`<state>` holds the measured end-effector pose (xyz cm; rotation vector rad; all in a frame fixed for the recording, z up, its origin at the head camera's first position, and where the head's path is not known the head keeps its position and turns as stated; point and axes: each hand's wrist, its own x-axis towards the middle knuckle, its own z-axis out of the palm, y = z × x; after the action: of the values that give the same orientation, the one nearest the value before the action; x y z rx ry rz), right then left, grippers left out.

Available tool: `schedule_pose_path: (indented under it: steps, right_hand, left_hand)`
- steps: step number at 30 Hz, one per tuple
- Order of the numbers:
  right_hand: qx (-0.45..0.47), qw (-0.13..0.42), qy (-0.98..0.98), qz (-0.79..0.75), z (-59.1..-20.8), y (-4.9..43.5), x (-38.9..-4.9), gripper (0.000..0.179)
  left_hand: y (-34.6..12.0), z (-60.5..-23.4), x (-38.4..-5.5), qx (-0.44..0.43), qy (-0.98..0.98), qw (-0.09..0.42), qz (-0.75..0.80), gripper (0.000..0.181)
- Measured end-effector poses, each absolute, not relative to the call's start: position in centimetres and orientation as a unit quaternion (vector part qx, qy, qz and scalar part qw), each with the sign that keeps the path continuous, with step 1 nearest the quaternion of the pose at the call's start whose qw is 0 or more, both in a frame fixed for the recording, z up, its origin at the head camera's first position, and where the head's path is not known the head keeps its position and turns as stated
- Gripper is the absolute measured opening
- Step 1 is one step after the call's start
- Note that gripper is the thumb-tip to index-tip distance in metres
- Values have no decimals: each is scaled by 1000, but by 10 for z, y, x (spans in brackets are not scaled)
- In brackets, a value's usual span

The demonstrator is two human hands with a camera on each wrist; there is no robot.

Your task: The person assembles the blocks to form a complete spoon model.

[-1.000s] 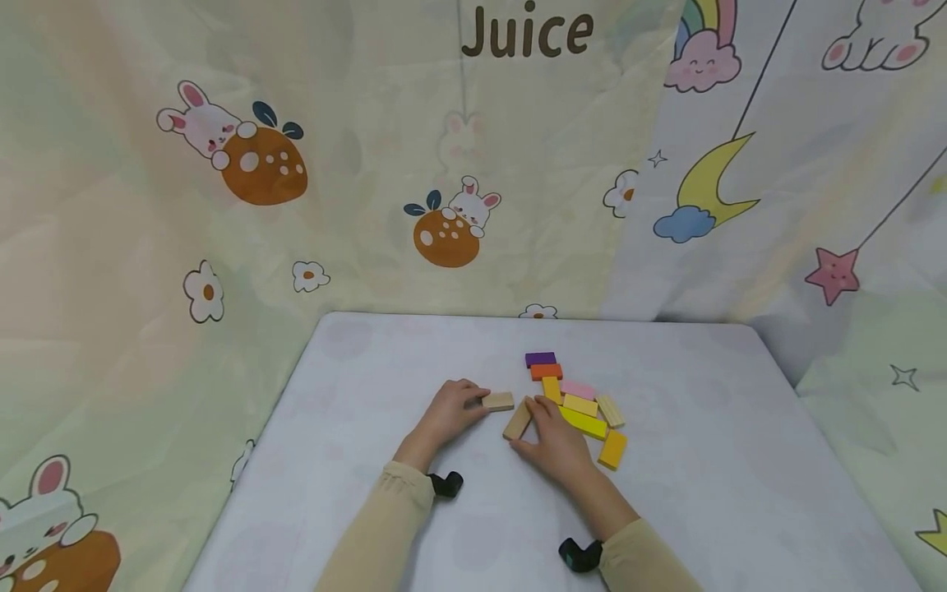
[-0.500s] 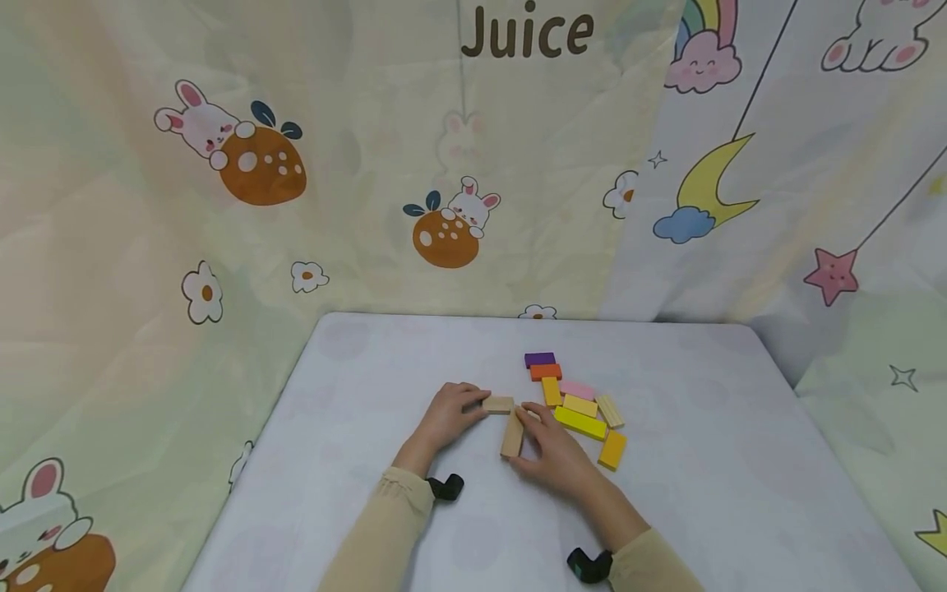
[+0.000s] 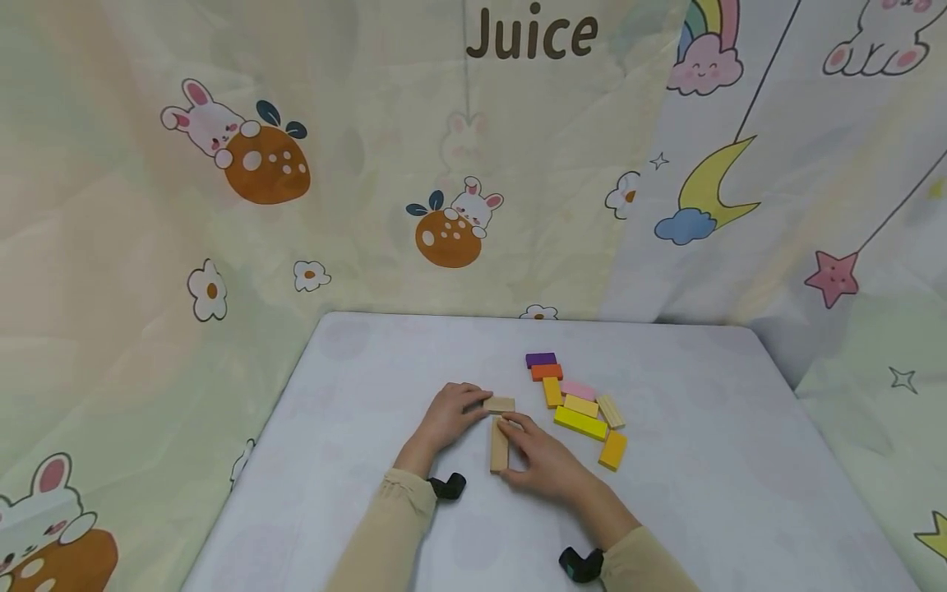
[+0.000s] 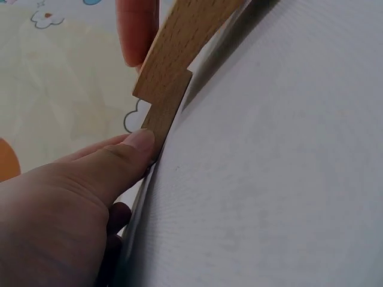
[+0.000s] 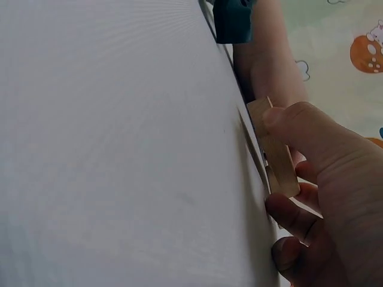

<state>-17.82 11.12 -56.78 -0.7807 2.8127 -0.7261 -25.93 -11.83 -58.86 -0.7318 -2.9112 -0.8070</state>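
Observation:
My left hand (image 3: 449, 421) pinches the left end of a plain wooden block (image 3: 500, 404) that lies crosswise on the table. In the left wrist view the thumb presses on that block (image 4: 166, 113). Between thumb and fingertips my right hand (image 3: 543, 456) holds a second plain wooden block (image 3: 499, 446), pointing lengthwise toward the body, just in front of the first. This second block (image 4: 191, 45) overlaps the first in the left wrist view, and a gap with shadow shows between it and the tabletop. In the right wrist view the right thumb rests along the block (image 5: 276, 152).
Right of the hands lies a cluster of coloured blocks: purple (image 3: 541, 360), orange-red (image 3: 547, 372), pink (image 3: 578, 390), a long yellow one (image 3: 580, 423), an amber one (image 3: 612, 450) and several others. The white table (image 3: 414, 345) ends at a cartoon-printed cloth (image 3: 355, 164).
My right hand has moved left and toward the body, away from the coloured blocks, turning its wooden block from slanted to lengthwise. The left hand and its block have stayed put.

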Motion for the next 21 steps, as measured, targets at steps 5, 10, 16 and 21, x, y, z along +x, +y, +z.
schedule_pose_path:
  steps: [5, 10, 16, 21]
  right_hand:
    - [-273, 58, 937, -210, -568, 111, -181, 80]
    - [-276, 61, 938, -199, -568, 111, -183, 79]
    - [-280, 60, 938, -196, -569, 111, -182, 76]
    - [-286, 53, 938, -189, -571, 111, -182, 72]
  left_hand:
    - [-119, -589, -258, -246, -937, 26, -246, 38]
    - [-119, -588, -256, -253, -935, 35, -246, 37]
    - [-119, -590, -256, -251, -935, 40, -246, 36]
    - [-120, -592, -257, -253, -934, 44, -247, 36]
